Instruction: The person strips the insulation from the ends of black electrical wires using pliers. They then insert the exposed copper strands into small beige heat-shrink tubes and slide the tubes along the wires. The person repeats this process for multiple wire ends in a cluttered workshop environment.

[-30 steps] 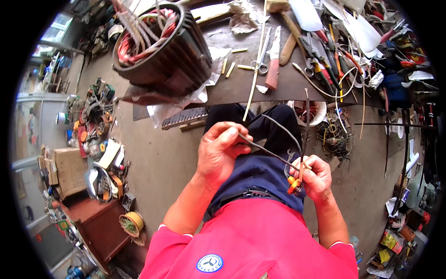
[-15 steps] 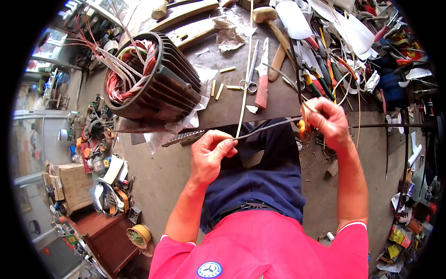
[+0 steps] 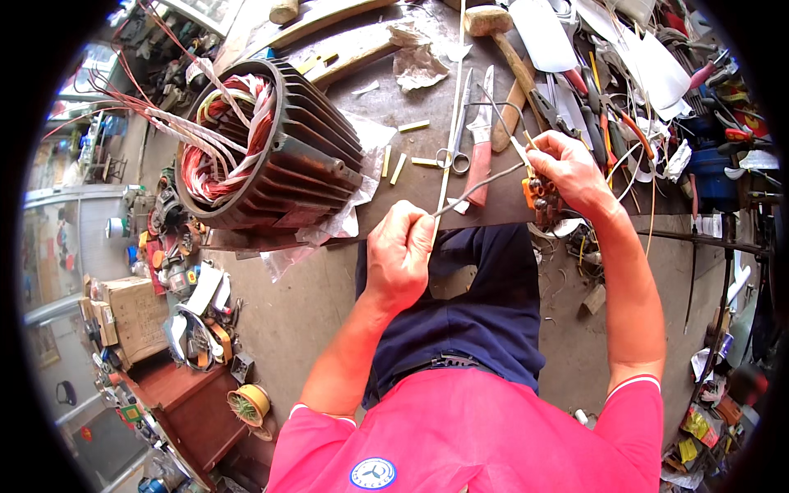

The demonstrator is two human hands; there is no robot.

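Note:
My left hand is closed on a grey cable at the bench's front edge. My right hand pinches the cable's other part beside a small orange-and-dark component with leads, just below the hand. The cable loops up between my hands over a red-handled knife. Scissors and a thin pale strip lie left of the knife. Short yellow pieces are scattered nearby. To their left stands a finned motor housing with red and white windings and long leads rising from it.
The dark bench carries wooden mallets, plastic scraps, white sheets and a pile of pliers at the right. Below left are cardboard boxes, a reddish cabinet and a potted plant.
Both hands have moved up toward the bench, the right one further, carrying the cable and orange component with it. My left hand has turned and closed more tightly.

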